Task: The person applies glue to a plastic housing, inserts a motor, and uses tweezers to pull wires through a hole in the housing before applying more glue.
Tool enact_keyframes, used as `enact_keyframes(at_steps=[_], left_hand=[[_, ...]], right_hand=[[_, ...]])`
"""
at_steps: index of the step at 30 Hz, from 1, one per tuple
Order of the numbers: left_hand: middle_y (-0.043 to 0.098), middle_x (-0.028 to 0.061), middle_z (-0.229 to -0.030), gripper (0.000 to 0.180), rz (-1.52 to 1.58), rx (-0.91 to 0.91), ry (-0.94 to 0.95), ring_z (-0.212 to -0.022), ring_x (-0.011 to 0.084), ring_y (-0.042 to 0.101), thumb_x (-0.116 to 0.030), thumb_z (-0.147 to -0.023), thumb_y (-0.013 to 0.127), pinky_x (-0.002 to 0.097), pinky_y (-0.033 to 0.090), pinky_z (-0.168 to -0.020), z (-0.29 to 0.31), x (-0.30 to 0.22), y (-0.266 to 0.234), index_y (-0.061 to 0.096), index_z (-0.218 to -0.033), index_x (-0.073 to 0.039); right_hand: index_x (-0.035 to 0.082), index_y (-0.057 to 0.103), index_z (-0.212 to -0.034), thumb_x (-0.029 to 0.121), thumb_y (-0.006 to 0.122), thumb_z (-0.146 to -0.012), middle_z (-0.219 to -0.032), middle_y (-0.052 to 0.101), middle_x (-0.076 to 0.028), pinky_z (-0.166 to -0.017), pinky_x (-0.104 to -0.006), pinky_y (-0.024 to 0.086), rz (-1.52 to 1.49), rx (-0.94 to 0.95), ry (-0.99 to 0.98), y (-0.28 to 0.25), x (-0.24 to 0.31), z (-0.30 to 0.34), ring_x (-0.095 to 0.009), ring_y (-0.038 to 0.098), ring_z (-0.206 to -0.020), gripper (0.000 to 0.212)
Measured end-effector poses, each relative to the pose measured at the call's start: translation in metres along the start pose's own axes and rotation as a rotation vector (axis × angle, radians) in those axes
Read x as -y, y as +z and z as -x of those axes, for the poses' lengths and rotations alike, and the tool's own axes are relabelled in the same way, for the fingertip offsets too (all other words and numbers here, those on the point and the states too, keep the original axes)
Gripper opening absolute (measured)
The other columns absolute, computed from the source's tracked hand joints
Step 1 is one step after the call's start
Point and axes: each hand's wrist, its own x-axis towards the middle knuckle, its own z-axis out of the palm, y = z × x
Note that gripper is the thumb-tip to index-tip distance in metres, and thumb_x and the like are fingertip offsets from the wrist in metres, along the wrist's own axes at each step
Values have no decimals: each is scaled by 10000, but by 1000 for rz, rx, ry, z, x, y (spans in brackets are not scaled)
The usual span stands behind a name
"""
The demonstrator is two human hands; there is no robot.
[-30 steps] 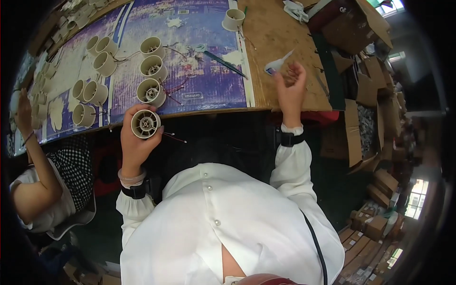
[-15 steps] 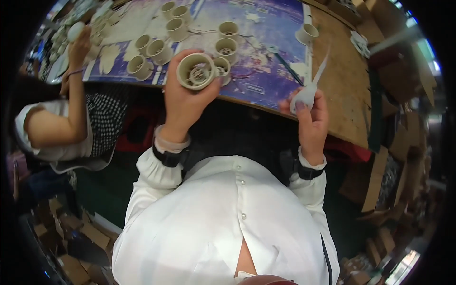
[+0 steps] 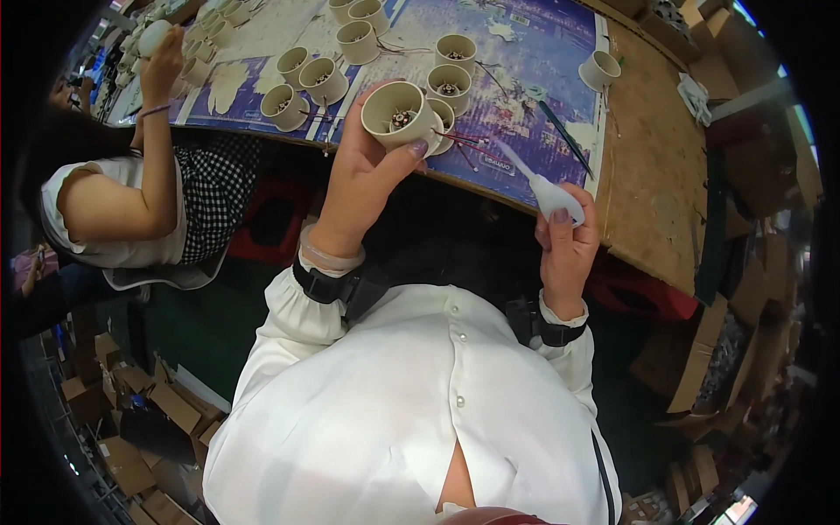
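My left hand [image 3: 354, 188] is closed round a cream plastic cup [image 3: 382, 140], tilted so its mouth faces up. Inside sits a small round part with metal bits, and red and dark wires [image 3: 464, 138] stick out on the cup's right. My right hand [image 3: 567, 249] grips the rounded end of a translucent white dropper [image 3: 551, 194]; its long thin tip points up and left towards the wires, apart from the cup. Directly behind the held cup, another cream cup [image 3: 441, 112] is partly hidden. Two more wired cups [image 3: 455, 52] stand just beyond.
More cream cups [image 3: 322, 81] stand left on the purple-covered table [image 3: 525, 114], one [image 3: 599, 72] at right. A dark green stick [image 3: 566, 140] lies near the bare wooden board [image 3: 652, 166]. At left, a co-worker's hand [image 3: 164, 66] holds a white ball-shaped thing [image 3: 154, 38]. Cardboard boxes [image 3: 700, 359] stand right.
The dropper's tip has swung from pointing up and right to up and left, towards the cup. My left hand has tilted the cup, showing its wires. The whole view has shifted slightly.
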Motion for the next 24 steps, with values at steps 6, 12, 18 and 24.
enact_keyframes(at_steps=[6, 12, 18, 24], left_hand=[[501, 63, -1207, 618, -23, 40, 46, -1023, 122, 532, -22, -841, 638, 245, 495, -746, 4, -2, 4, 305, -1362, -45], [506, 65, -1222, 632, -9, 44, 39, -1010, 126, 536, -45, -840, 661, 246, 495, -740, 7, 0, 0, 302, -1361, -46], [516, 71, -1232, 636, 5, 57, 47, -1008, 124, 533, -48, -838, 665, 247, 497, -737, 8, -1, 0, 301, -1360, -45], [501, 78, -1250, 644, -17, 67, 71, -1056, 135, 532, -34, -828, 670, 250, 494, -806, 9, 1, 0, 303, -1357, -45]], right_hand=[[43, 537, -1084, 253, 584, -931, -768, 518, 3, -493, -190, 285, 11, -123, -89, 1, 6, 1, -35, 365, -570, 264], [44, 545, -1065, 249, 597, -923, -784, 525, 4, -497, -192, 288, 88, -115, -117, 1, 5, 0, -37, 366, -575, 255], [50, 551, -1055, 252, 612, -914, -802, 532, 7, -512, -185, 295, 91, -85, -81, 6, 7, 0, -36, 378, -594, 254], [49, 553, -1063, 247, 622, -907, -813, 535, 15, -528, -173, 298, 111, -76, -58, 8, 10, 0, -30, 387, -610, 262]])
